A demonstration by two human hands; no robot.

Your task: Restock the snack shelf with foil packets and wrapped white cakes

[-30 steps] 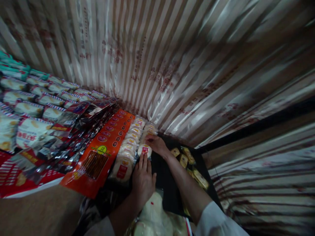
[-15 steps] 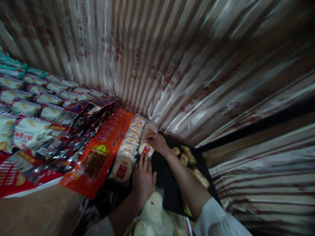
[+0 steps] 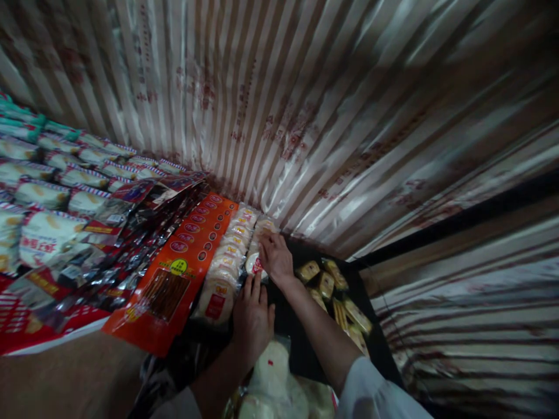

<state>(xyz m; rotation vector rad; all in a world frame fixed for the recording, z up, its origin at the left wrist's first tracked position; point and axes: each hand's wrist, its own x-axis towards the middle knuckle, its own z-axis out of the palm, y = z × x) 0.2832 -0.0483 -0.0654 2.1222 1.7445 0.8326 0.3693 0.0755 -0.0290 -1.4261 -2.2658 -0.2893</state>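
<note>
My left hand [image 3: 252, 317] lies flat with fingers stretched out. Its fingertips touch the near end of a row of round pale biscuits in clear wrappers [image 3: 251, 263] with a red label. Over the right side of this row is my right hand [image 3: 277, 259], its fingers extended down against the wrappers and covering part of them. Neither hand lifts anything. Just left runs a second row of wrapped round biscuits [image 3: 216, 299]. Beside that is an orange snack packet [image 3: 168, 291] with brown sticks in its window. Both rows lie on a black surface [image 3: 301, 343].
Small yellow wrapped snacks [image 3: 326, 285] are scattered right of my right forearm. A bag of large pale round pieces [image 3: 273, 372] is close to my body. Dark shiny packets [image 3: 140, 233] and several rows of white bags [image 3: 48, 238] fill the left. Striped plastic sheeting [image 3: 279, 105] hangs behind.
My right hand has shifted slightly right and turned, with its fingers now lower along the biscuit row. My left hand stays almost in place. More yellow snacks show beside my right forearm.
</note>
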